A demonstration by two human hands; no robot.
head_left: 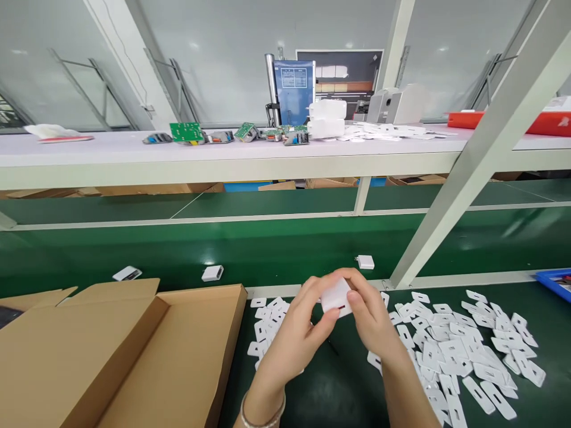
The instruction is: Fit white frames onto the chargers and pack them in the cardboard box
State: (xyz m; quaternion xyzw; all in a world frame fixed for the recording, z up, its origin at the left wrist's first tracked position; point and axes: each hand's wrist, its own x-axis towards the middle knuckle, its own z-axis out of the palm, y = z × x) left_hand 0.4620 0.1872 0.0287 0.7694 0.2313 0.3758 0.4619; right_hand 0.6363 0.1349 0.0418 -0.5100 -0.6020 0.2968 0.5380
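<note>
Head view — left hand (pixel 298 333) and right hand (pixel 373 315) both grip one white casing (pixel 335 294) above green tabletop (pixel 339 392); white plates (pixel 452 349) scattered right.

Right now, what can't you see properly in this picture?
All in the head view:
- White block: its underside, hidden by the left hand and right hand.
- Cardboard box: its near end, cut off by the bottom edge.
- Blue tray: cut off by the right edge.
- Blue sign: writing too small.

bright overall; pale glare on the green belt (pixel 276 244); wide-angle stretching toward the edges.
</note>
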